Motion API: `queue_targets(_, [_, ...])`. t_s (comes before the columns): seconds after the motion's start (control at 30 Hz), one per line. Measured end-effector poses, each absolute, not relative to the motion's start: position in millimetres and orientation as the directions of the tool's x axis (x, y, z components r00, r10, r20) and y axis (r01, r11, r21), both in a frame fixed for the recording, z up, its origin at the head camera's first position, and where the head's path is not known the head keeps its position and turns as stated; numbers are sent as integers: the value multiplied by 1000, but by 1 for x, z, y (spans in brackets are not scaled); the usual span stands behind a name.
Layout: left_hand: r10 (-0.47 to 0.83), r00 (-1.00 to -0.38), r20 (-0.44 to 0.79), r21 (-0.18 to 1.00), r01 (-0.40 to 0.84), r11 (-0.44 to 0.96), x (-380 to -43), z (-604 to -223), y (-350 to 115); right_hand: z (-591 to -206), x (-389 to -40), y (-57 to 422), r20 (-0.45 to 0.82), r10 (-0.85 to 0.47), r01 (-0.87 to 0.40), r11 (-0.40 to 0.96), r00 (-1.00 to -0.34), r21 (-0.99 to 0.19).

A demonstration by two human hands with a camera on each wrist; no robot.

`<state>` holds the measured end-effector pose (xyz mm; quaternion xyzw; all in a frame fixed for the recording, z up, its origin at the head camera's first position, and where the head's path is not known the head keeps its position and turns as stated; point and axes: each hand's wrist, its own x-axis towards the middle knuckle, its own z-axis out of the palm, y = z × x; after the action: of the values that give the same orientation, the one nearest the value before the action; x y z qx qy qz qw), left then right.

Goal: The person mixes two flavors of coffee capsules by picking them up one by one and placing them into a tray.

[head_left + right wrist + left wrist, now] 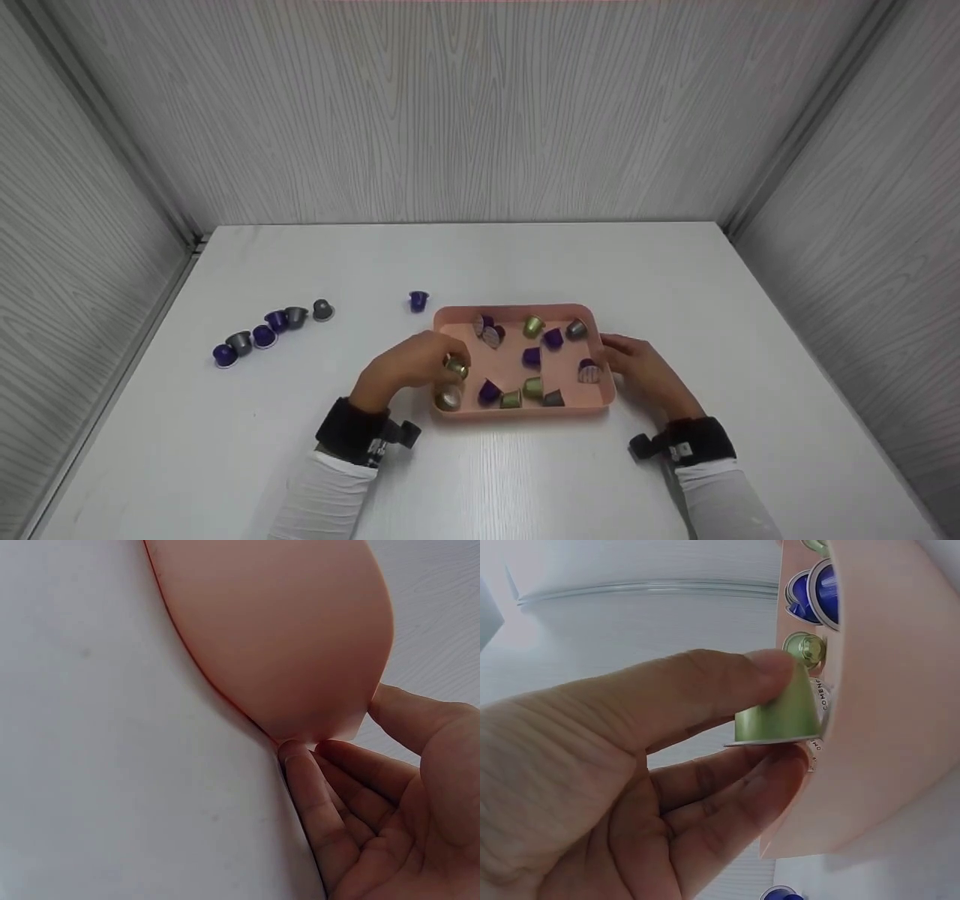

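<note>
My left hand [405, 365] is over the left end of a pink tray [517, 413]. In the left wrist view its thumb and fingers pinch a green coffee capsule [776, 718], wide rim downward, close beside the tray wall [900, 697]. My right hand [646, 376] grips the tray's right end. The right wrist view has its thumb at the upper edge of the pink wall [277, 637] and fingertips [300, 765] at the bottom edge. Inside the tray lie several purple capsules [553, 339], green capsules [533, 326] and grey capsules [576, 329], some tipped over.
On the white table [517, 480], a slanting row of purple and grey capsules [277, 321] stands to the left. A single purple capsule [418, 301] sits behind the tray's left corner. Grey wood-grain panels [480, 112] enclose the table at the back and sides.
</note>
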<state>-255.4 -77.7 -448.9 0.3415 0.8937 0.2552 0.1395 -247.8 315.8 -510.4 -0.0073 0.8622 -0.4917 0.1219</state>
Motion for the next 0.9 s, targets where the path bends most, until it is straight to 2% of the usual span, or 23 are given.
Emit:
queue_targets(0.23, [684,-723,-102,509,553,660,-249,-445,-72,-509,-248,315,-190,-139,91,521,-972,-848])
queue_targets(0.47, [649,-743,-165,543,481,688,-248,-447,-70,-510,-247,315,-171,-142,70,534,-975,-842])
queue_targets(0.6, [649,-745,-151,543,486,684,-248,-446,-71,-509,-247,314,-176,-129,80,538,-976,-839])
queue_targets(0.9, [559,-826,-67,548,438,713,-254,-448,-74,-512,-249,315,-161,-140,56,559,-977,-827])
